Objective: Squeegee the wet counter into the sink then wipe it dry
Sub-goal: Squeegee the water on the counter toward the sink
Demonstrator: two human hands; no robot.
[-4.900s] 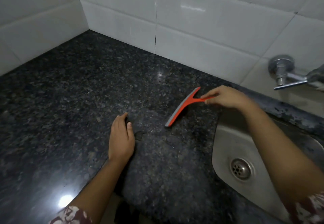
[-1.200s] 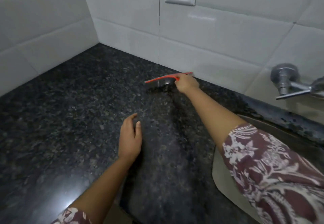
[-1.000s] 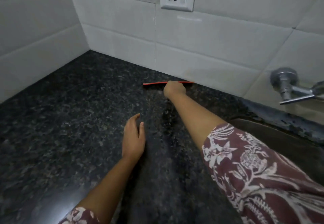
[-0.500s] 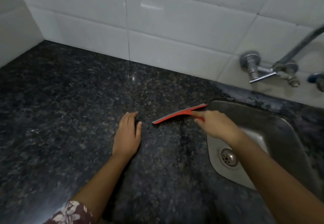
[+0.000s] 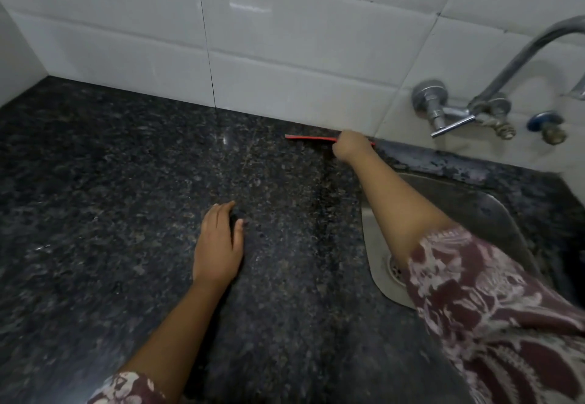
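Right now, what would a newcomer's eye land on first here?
The red squeegee stands out most, pressed to the back edge of the dark granite counter against the white wall tiles, in the grip of the right hand. The left hand rests flat mid-counter. At right sits the steel sink, with a metal tap on the wall above it.
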